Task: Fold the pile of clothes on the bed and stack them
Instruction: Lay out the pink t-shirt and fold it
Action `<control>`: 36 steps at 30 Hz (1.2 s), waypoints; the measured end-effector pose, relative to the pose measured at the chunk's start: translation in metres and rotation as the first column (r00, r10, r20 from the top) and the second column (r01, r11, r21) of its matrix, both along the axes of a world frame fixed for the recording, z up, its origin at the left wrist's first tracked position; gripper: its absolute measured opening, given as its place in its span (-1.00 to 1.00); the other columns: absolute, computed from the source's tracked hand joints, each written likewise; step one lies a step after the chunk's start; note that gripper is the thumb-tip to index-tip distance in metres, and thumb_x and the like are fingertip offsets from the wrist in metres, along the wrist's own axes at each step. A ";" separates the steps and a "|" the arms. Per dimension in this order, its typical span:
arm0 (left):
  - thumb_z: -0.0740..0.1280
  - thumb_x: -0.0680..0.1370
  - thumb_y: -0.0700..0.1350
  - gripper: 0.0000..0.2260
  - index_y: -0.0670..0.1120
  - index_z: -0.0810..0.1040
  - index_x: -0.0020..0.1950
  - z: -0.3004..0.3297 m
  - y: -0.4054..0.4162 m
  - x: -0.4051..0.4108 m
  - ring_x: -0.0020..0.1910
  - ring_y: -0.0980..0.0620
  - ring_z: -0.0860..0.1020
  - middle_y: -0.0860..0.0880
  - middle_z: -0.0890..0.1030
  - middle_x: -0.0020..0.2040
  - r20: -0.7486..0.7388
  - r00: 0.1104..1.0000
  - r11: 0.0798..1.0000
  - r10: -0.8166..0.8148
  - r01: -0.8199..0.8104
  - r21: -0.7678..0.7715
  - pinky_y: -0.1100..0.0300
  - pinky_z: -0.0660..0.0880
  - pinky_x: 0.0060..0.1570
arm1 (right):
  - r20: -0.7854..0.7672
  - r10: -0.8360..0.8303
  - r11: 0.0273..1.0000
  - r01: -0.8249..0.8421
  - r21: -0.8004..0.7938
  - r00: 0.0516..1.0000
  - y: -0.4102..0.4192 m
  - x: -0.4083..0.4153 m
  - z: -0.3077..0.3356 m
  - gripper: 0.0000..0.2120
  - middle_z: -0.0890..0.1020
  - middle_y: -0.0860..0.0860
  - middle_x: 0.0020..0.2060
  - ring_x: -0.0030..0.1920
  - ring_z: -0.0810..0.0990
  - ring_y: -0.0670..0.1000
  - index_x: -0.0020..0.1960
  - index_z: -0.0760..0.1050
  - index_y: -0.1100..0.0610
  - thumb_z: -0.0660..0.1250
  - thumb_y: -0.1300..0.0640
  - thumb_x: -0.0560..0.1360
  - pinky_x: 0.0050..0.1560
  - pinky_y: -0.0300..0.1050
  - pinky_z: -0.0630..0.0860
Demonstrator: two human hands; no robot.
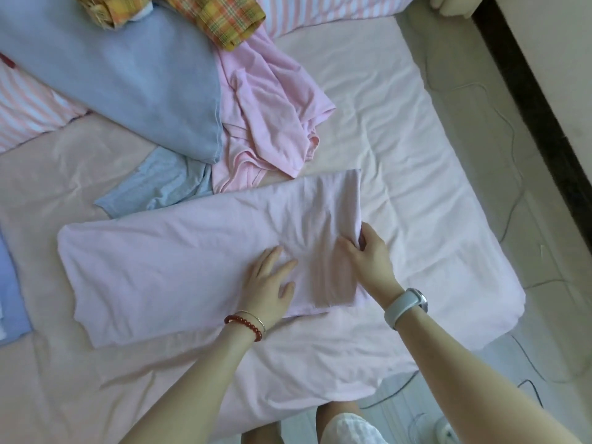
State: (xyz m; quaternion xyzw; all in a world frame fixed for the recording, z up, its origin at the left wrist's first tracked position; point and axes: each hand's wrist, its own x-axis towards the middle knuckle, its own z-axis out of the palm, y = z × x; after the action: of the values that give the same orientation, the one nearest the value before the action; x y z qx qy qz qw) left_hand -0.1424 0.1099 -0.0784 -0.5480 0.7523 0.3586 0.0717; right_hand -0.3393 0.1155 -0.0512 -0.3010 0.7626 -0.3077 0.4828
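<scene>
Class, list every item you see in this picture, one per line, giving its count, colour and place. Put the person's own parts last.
pale pink garment: one, spread flat at the middle of the bed, right end folded over
crumpled pink garment: one, behind it
blue garment: one, large, far left
grey-blue garment: one, partly under the blue one
plaid garment: one, yellow-orange, far edge
folded blue cloth: one, left edge
bed sheet: one, pink
striped pillows: pink and white, far side
cable: one, on the floor at right
bead bracelet: one, red, left wrist
watch: one, pale band, right wrist
left hand: flat on the pale pink garment
right hand: pinching its folded edge
</scene>
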 end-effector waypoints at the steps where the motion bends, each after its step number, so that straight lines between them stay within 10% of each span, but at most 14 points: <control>1: 0.09 0.48 0.03 -0.56 -0.05 0.48 0.30 0.006 -0.005 0.009 0.42 -0.05 0.27 -0.10 0.33 0.41 -0.140 0.974 0.982 0.177 -0.165 0.092 0.21 0.17 0.33 | 0.029 0.024 0.999 -0.022 -0.049 0.999 -0.003 0.006 0.011 -0.81 0.41 -0.08 -0.36 -0.35 0.37 -0.13 -0.22 0.34 0.03 0.26 0.24 0.50 -0.29 -0.24 0.36; 6: 0.16 0.61 -0.22 -0.84 -0.08 0.50 0.08 0.050 -0.031 0.090 0.00 -0.08 0.53 -0.10 0.58 0.00 -0.300 0.434 0.527 0.850 -0.672 0.521 0.17 0.45 -0.07 | 0.120 0.274 0.932 -0.234 -0.276 0.954 -0.026 0.078 0.070 -0.74 0.55 -0.20 -0.25 -0.28 0.45 -0.29 0.04 0.47 -0.01 0.20 0.29 0.47 -0.21 -0.41 0.36; 9: 0.09 0.62 -0.06 -0.79 -0.05 0.51 0.06 0.071 -0.036 0.160 -0.04 -0.08 0.55 -0.10 0.57 -0.01 -0.233 0.145 0.270 0.962 -0.659 0.702 0.11 0.47 -0.04 | 0.134 0.461 0.864 -0.409 -0.295 0.877 -0.038 0.156 0.083 -0.59 0.57 -0.31 -0.13 -0.12 0.50 -0.29 0.30 0.41 0.12 0.18 0.23 0.46 -0.03 -0.38 0.39; 13: 0.05 0.60 0.08 -0.68 -0.06 0.52 0.03 0.078 -0.042 0.246 -0.22 -0.05 0.64 -0.10 0.60 -0.09 -0.173 -0.048 0.110 0.984 -0.602 0.791 0.06 0.56 -0.19 | 0.149 0.573 0.800 -0.511 -0.315 0.806 -0.050 0.269 0.081 -0.50 0.49 0.05 0.28 0.29 0.43 -0.02 0.44 0.27 0.15 0.18 0.20 0.49 0.28 -0.25 0.31; 16: -0.01 0.60 0.18 -0.54 -0.05 0.59 -0.06 0.066 -0.050 0.287 -0.43 0.07 0.60 -0.03 0.61 -0.31 -0.124 -0.029 0.085 0.992 -0.571 0.816 0.29 0.50 -0.39 | 0.165 0.645 0.762 -0.610 -0.219 0.746 -0.055 0.336 0.067 -0.49 0.49 0.13 0.24 0.13 0.49 0.04 0.47 0.19 0.14 0.21 0.21 0.55 0.12 -0.36 0.29; 21: 0.08 0.51 0.33 -0.47 -0.02 0.49 0.25 0.034 -0.058 0.309 0.14 0.03 0.53 0.02 0.57 0.20 -0.084 0.189 0.185 0.978 -0.619 0.763 0.08 0.43 0.15 | -0.087 0.486 0.859 -0.494 -0.138 0.870 -0.041 0.358 0.027 -0.64 0.53 0.12 0.12 0.08 0.53 0.08 0.34 0.41 0.18 0.14 0.17 0.56 0.16 -0.06 0.44; 25: 0.27 0.55 -0.05 -0.74 -0.26 0.42 -0.13 0.004 -0.046 0.303 0.04 -0.13 0.49 -0.10 0.48 -0.12 0.013 0.622 0.588 0.783 -0.747 0.310 0.17 0.37 0.06 | -0.607 0.285 0.882 -0.451 -0.138 0.742 -0.028 0.326 0.004 -0.52 0.56 0.17 0.14 0.18 0.49 0.24 0.25 0.49 0.21 0.00 0.10 0.46 0.15 0.18 0.44; 31: 0.16 0.59 -0.27 -0.78 -0.17 0.25 -0.25 0.013 -0.033 0.292 -0.33 0.01 0.25 0.00 0.25 -0.34 -0.402 0.328 0.431 0.855 -0.880 0.198 0.30 0.23 -0.36 | -0.670 0.596 0.756 -0.590 0.282 0.443 -0.039 0.293 -0.012 -0.45 -0.09 0.05 0.52 0.51 -0.16 0.16 0.52 -0.05 -0.08 -0.07 0.05 0.54 0.39 0.32 -0.13; 33: 0.16 0.59 -0.27 -0.95 -0.25 0.38 -0.03 0.007 -0.035 0.299 -0.18 -0.06 0.35 -0.11 0.39 -0.20 -0.339 0.360 0.438 0.869 -0.879 0.189 0.25 0.24 -0.23 | -0.659 0.638 0.717 -0.619 0.321 0.397 -0.044 0.293 -0.020 -0.46 -0.12 0.06 0.52 0.50 -0.18 0.17 0.52 -0.08 -0.12 -0.15 -0.02 0.53 0.39 0.34 -0.12; 36: 0.23 0.53 -0.26 -0.58 -0.22 0.29 0.39 -0.001 -0.048 0.304 0.20 -0.19 0.40 -0.23 0.42 0.26 -0.215 0.589 0.585 0.779 -0.806 -0.089 0.12 0.32 0.12 | -0.664 0.658 0.698 -0.619 0.360 0.355 -0.053 0.293 -0.035 -0.51 -0.09 0.12 0.52 0.49 -0.18 0.22 0.52 -0.08 -0.10 -0.14 -0.03 0.60 0.41 0.33 -0.10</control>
State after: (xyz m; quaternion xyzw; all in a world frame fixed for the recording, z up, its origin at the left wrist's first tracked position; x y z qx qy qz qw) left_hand 0.1619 0.0622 -0.0794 -0.8011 0.4596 0.3253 -0.2028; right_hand -0.0460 0.0624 -0.0859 -0.6599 0.7181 0.0769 0.2074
